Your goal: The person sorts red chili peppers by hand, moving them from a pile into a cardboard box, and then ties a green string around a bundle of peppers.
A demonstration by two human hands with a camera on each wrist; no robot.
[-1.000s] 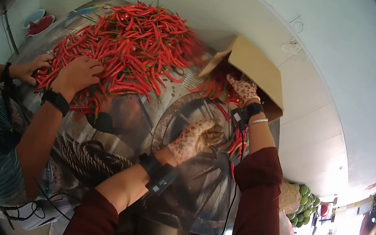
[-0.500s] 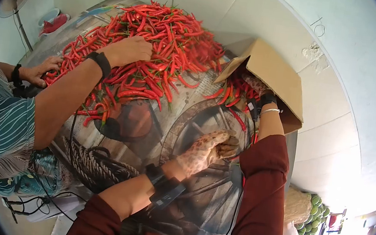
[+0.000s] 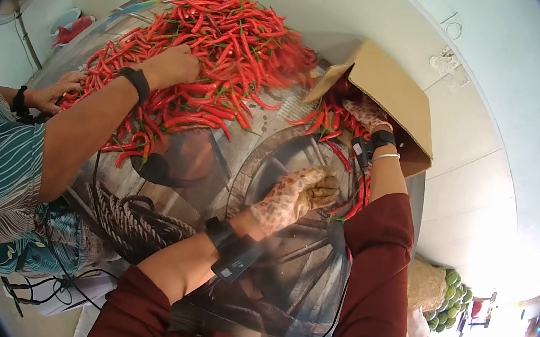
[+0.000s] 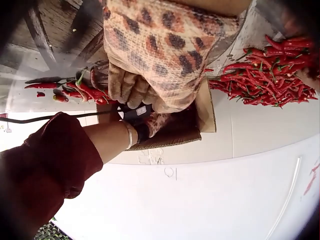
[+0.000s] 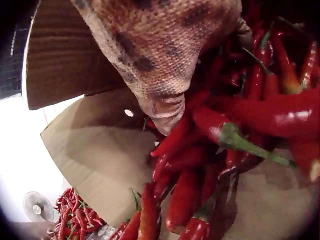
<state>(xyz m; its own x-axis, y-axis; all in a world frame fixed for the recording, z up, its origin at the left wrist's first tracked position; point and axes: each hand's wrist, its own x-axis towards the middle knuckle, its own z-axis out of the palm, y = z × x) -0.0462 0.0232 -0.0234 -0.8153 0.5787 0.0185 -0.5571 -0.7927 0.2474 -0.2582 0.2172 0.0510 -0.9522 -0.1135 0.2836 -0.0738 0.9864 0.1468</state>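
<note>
The gloved left hand (image 3: 297, 195) hovers over the table with its fingers loosely curled, and the left wrist view shows nothing in this hand (image 4: 155, 55). Inside the cardboard box (image 3: 395, 83), lying on its side, is the gloved right hand (image 3: 366, 113). Red chillies (image 3: 331, 119) lie in the box and spill from its mouth. In the right wrist view the right hand (image 5: 160, 55) touches chillies (image 5: 280, 112) at its thumb side; its other fingers are mostly hidden, so its grip is unclear.
A large heap of chillies (image 3: 217, 47) covers the far left of the table. Another person's bare hand (image 3: 173, 66) is at the heap, the other at its left edge. Loose chillies (image 3: 359, 196) lie below the box; coiled rope (image 3: 135, 223) is at the near left.
My right hand has gone deeper into the box since a second ago. The other person's nearer hand moved up over the heap, then slightly back left. My left hand remains curled above the table.
</note>
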